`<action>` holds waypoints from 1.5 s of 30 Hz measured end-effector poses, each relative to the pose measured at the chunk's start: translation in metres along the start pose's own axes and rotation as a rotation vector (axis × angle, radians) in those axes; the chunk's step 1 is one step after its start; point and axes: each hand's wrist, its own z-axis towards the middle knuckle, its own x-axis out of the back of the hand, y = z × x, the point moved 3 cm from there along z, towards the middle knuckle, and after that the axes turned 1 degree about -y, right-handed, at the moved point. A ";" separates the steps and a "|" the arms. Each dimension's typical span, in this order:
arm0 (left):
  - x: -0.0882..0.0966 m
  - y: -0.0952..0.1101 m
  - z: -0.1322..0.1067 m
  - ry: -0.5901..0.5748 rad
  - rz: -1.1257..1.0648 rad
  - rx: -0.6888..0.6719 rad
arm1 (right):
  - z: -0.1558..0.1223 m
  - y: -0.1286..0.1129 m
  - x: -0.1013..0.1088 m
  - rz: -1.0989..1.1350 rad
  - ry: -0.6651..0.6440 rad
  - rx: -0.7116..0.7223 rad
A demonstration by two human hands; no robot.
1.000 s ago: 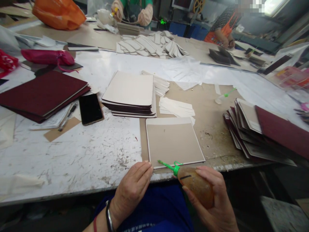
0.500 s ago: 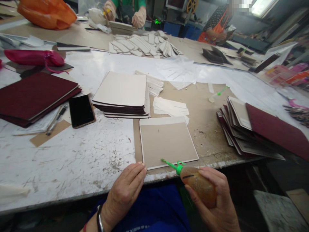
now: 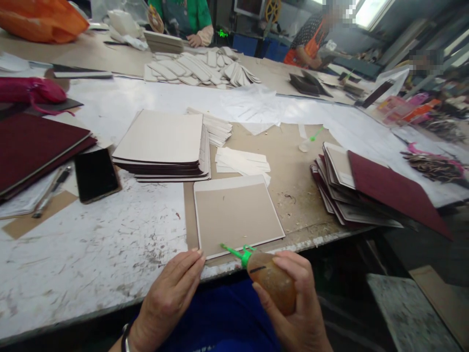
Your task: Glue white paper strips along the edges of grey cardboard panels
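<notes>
A beige panel (image 3: 238, 212) with a pale border lies flat near the table's front edge. My right hand (image 3: 298, 298) is closed around a glue bottle (image 3: 273, 278), a squeeze bottle with amber contents and a green nozzle. It is tilted to the left, its tip over the panel's near left part; whether the tip touches cannot be made out. At the panel's near left corner rests my left hand (image 3: 170, 288), fingers stretched and lying together, with nothing held. Behind the panel are some white strips (image 3: 244, 161).
A stack of pale panels (image 3: 164, 137) stands behind on the left, beside a phone (image 3: 95, 175). Maroon panels (image 3: 392, 181) are piled at right. A second green-nozzled bottle (image 3: 305, 145) lies farther back. Two people work across the table, near a heap of pale pieces (image 3: 201, 68).
The view has swung right, so the scene sits farther left. Relative to the panel, the nozzle tip has shifted slightly left. My left hand stays at the corner.
</notes>
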 end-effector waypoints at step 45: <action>0.010 -0.009 0.025 0.021 0.029 0.014 | 0.043 0.068 0.001 1.474 -0.087 -1.005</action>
